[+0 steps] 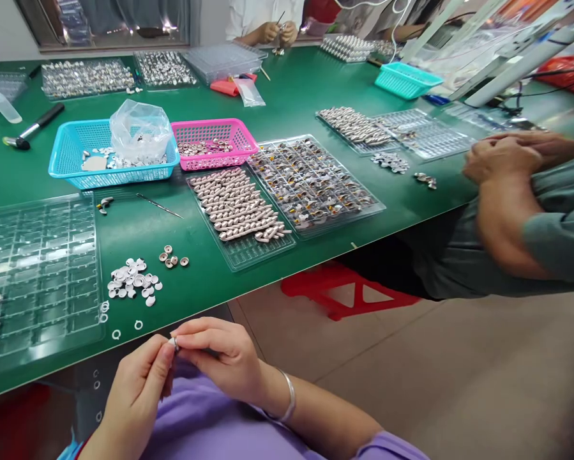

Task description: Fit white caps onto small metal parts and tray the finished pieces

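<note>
My left hand and my right hand meet in front of the purple shirt, fingertips pinched together. Between them is a small white round part, mostly covered by the fingers. On the green table just beyond lies a pile of small white caps, with a few metal-coloured cups beside it. Several thin white rings lie near the table edge. To the left is a clear compartment tray with metallic pieces in its left cells.
A blue basket and a pink basket hold small parts. Nearby are a tray of metallic pieces, a filled grid tray, tweezers and a hammer. At right sits a co-worker; a red stool stands below.
</note>
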`<act>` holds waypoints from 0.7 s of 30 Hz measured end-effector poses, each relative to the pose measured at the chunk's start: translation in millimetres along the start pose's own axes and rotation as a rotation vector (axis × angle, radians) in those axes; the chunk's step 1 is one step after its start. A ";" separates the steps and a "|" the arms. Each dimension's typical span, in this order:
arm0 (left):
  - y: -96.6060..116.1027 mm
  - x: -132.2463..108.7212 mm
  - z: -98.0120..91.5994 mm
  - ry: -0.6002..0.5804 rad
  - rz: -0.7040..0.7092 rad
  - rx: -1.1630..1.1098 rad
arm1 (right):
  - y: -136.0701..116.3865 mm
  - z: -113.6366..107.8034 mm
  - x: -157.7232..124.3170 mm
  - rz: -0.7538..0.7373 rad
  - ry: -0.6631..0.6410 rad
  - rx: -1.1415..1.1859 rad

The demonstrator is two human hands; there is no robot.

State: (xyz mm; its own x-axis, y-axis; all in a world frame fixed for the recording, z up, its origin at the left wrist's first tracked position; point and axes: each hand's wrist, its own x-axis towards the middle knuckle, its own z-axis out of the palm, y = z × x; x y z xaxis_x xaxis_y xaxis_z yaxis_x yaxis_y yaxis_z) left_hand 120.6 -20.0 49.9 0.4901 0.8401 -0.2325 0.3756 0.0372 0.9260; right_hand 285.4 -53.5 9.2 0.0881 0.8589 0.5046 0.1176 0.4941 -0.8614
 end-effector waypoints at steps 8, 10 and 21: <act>4.1 -0.2 -0.7 0.008 0.032 0.014 | -4.2 -0.7 1.3 0.051 0.013 0.062; 4.2 -1.0 -0.9 0.004 0.014 -0.012 | -4.9 0.5 2.3 0.064 0.038 0.105; 6.0 -3.6 -1.1 0.007 0.053 0.025 | -1.9 4.2 -2.5 0.115 0.078 0.201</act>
State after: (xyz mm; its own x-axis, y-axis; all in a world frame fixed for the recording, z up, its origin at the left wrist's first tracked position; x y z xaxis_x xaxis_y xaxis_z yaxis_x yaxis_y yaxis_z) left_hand 120.3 -22.2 56.6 0.5044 0.8442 -0.1813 0.3686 -0.0207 0.9293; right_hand 280.8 -56.0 9.3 0.1670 0.9018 0.3986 -0.0963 0.4173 -0.9037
